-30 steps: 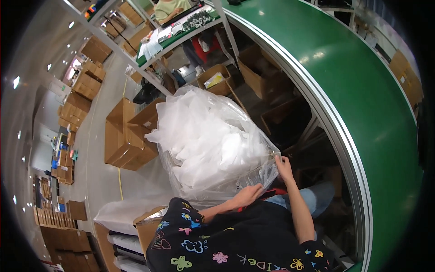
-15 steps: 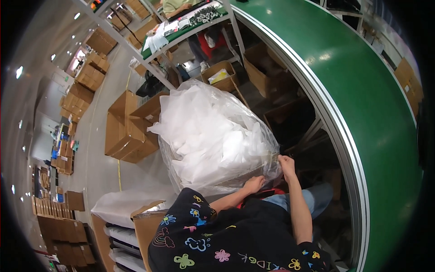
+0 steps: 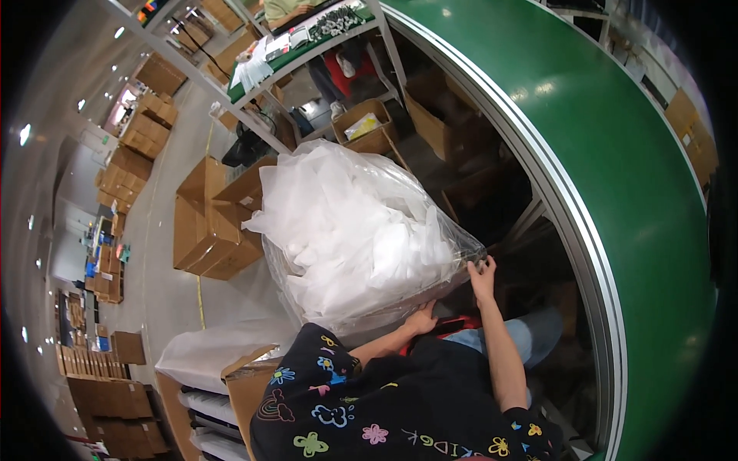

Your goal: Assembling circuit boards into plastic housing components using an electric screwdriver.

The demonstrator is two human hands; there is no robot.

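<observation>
A large clear plastic bag point(image 3: 296, 288) stands in front of me, filled with crumpled thin white sheets point(image 3: 338, 223) that look like foam or film wrap. The edge of a box seems to show through the bag's near side. My right hand point(image 3: 482, 280) is at the bag's right corner, with thumb and fingers closing on the plastic. Lower and to the left, my left hand point(image 3: 420, 318) grips the bag's near edge, its fingertips partly hidden against the plastic.
A green-topped curved counter point(image 3: 600, 169) with a metal rim runs along my right. Open cardboard boxes stand left point(image 3: 211, 223) and beyond the bag point(image 3: 369, 123). At lower left is a carton point(image 3: 244, 384) beside stacked wrapped goods. A person sits at the far workbench point(image 3: 296, 46).
The bag's right corner is pulled out into a point to the right, and my right hand's fingers have loosened from a tight fist. My left hand has shifted slightly left and nearer.
</observation>
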